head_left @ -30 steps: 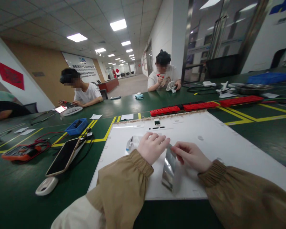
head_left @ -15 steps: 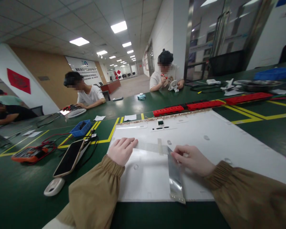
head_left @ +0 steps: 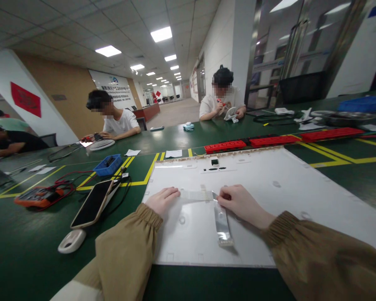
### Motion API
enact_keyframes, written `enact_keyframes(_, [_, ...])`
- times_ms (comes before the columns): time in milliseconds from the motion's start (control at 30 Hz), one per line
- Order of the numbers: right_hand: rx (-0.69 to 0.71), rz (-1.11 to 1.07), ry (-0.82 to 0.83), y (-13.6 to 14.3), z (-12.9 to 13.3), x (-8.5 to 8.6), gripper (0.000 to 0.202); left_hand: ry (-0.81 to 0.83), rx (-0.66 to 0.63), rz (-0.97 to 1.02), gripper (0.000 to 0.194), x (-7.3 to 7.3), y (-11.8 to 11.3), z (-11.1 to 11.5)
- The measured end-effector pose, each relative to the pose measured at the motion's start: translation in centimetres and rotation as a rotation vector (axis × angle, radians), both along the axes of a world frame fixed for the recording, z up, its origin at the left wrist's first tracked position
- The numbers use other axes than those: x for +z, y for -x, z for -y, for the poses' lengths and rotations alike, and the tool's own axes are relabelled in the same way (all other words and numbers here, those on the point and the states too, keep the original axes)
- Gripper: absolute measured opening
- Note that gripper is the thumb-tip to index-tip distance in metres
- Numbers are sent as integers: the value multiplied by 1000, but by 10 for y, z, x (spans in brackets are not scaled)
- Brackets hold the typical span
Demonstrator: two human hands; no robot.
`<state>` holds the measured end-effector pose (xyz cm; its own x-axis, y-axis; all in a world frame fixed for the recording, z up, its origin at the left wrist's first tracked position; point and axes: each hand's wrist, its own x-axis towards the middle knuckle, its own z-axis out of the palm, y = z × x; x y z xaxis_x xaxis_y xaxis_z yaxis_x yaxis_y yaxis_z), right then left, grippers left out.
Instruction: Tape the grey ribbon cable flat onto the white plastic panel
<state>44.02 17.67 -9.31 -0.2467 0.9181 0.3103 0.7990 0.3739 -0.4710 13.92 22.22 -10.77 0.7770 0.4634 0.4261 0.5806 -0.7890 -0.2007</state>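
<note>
A flat ribbon cable (head_left: 222, 225) lies over a large white panel (head_left: 253, 251). One stretch runs sideways between my hands; from a fold the silvery part hangs toward me, its end just above or on the panel. My left hand (head_left: 163, 201) has its fingers together at the left end of the sideways stretch, and that end is hidden under them. With thumb and fingers closed, my right hand (head_left: 242, 205) pinches the cable near the fold. A short strip of translucent tape (head_left: 203, 188) crosses the cable.
To the left lie a smartphone (head_left: 92, 203), a white oval object (head_left: 71, 241), an orange multimeter (head_left: 39, 196) with leads and a blue bin (head_left: 108, 165). Red bars (head_left: 225, 146) line the panel's far edge. Two people sit across the green table (head_left: 28, 259).
My right hand has shifted slightly left along with the fold. The cable's hanging end has moved away from the panel's near edge and a little left. The left hand stays nearly in place.
</note>
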Motion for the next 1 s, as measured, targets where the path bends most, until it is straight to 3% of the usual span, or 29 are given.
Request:
enact_keyframes(200, [9,21,-8,1,-6,-2,21,261,-22,23,65,-11,7,-10])
enact_keyframes(400, [-5,12,-5,-1,-3,-2,21,280,22,77,65,-14,6,-8])
enact_keyframes(733, [-19,31,-5,-1,3,0,20,283,-73,48,50,-1,4,3])
enact_keyframes(800, [-20,42,-22,-3,5,8,15,298,-90,98,44,2,1,8])
enact_keyframes(867, [-8,3,-58,-7,9,27,10,326,-100,149,34,4,-1,10])
enact_keyframes(933, [49,-161,-61,-13,15,52,14,360,-107,172,26,5,-3,11])
enact_keyframes(1000, [20,-296,-87,-21,18,72,24,384,-107,162,23,7,-4,11])
